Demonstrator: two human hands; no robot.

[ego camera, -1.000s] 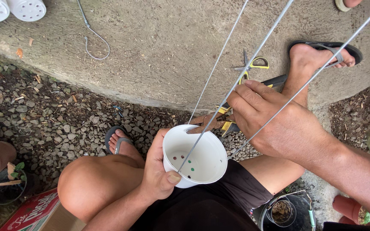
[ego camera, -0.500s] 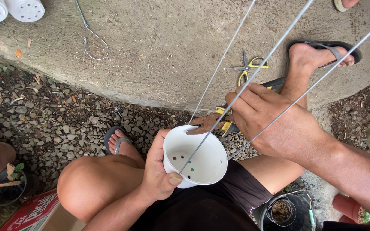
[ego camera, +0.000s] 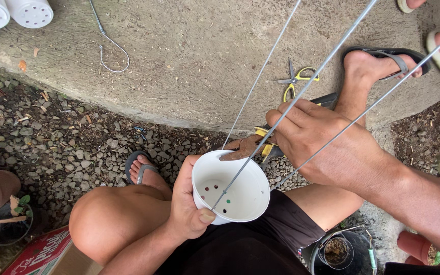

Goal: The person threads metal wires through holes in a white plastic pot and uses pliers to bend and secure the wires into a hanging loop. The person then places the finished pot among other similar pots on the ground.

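Fingers of the left hand wrap around the side of a white plastic pot, with the thumb pressed over its near rim, so the hand is closed on it. Small holes dot the bottom of the pot, and it sits above the person's lap, between the bare knee and the black shorts. The right hand is curled shut around rusty pliers with yellow and black handles, whose tips lie at the pot's far rim. Three long, thin wires run from the pot area up and away toward the top right; one of them ends inside the pot, and two pass across the right hand's fingers and knuckles.

Beyond the hands lies a concrete slab, with yellow-handled scissors on it just past the right hand. A bent wire hook lies farther left on the concrete, and two more white pots stand upside down at the top left corner. Gravel covers the ground below the slab's edge. The person's feet wear dark sandals, one on the gravel and one on the concrete.
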